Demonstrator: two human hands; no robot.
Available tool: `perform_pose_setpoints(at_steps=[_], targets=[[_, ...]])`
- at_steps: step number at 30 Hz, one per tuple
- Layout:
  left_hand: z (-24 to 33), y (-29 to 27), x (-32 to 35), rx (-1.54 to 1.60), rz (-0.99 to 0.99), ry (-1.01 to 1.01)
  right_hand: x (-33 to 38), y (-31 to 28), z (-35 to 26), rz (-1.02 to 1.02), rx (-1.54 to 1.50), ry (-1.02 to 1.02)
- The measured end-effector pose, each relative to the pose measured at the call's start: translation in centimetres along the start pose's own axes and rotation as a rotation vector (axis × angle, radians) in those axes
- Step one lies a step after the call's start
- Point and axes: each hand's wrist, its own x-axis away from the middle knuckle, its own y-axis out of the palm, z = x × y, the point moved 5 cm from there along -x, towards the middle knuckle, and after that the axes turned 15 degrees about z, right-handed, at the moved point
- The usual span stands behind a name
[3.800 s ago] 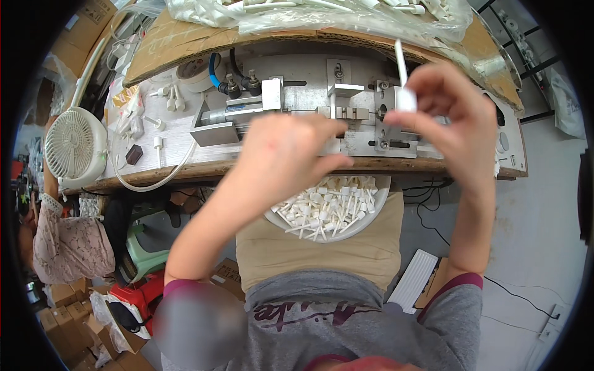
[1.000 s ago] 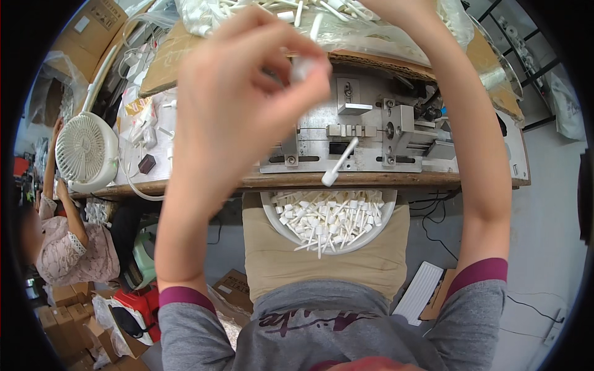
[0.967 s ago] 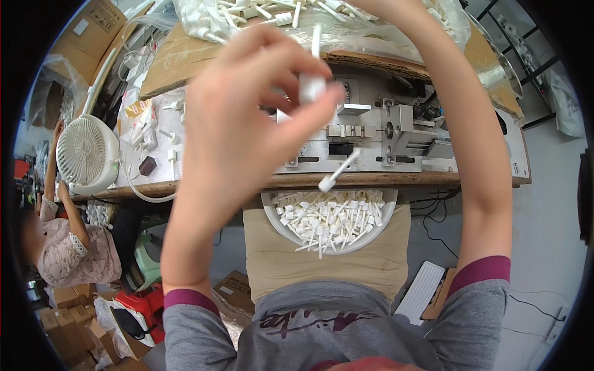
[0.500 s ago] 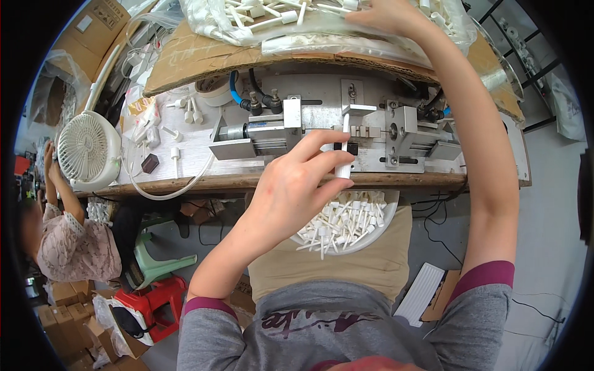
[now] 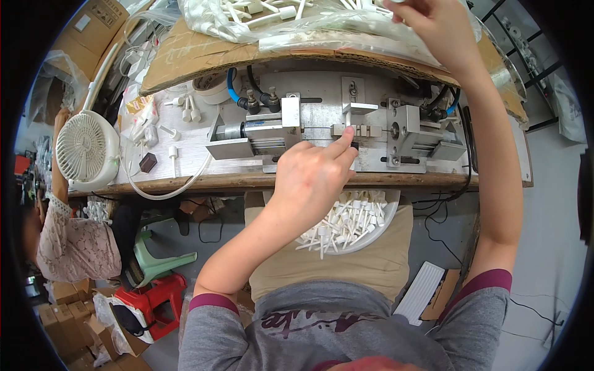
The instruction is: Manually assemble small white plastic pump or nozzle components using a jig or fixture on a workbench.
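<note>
The left hand (image 5: 312, 179) pressed its pinched fingertips (image 5: 346, 137) against the small grey metal fixture block (image 5: 357, 130) on the bench; what they held was hidden. The right hand (image 5: 430, 21) reached into the clear plastic bag of white plastic stick parts (image 5: 278, 18), its grip out of sight.

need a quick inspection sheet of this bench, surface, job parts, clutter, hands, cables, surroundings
surface: worn wooden bench carrying a grey metal press fixture.
job's things: white bowl of small white plastic stems on the lap; clear bag of white plastic parts on a cardboard sheet.
clutter: loose white pieces, tape roll.
grippers: left hand fingertip at the fixture's centre slot; right hand raised at the bag, grip unclear.
cables: blue and black hoses, white tube, black leads.
surroundings: white desk fan, red stool, another person at left.
</note>
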Motion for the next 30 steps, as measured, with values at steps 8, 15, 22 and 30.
perform_pose_setpoints(at_steps=[8,15,22,30], targets=[[-0.1,0.0,-0.7,-0.041,-0.187,-0.006,6.5,-1.9,-4.1,0.286,-0.325,0.314],[-2.0,-6.5,-11.7,0.093,0.328,-0.045,17.0,-1.6,-5.5,0.107,-0.088,-0.101],[-5.1,-0.2,-19.8,-0.026,0.087,-0.124,20.5,2.7,-7.0,-0.215,0.268,-0.225],[-5.0,0.5,-18.4,-0.024,-0.159,-0.257,18.8,3.7,-7.3,-0.306,0.354,-0.251]])
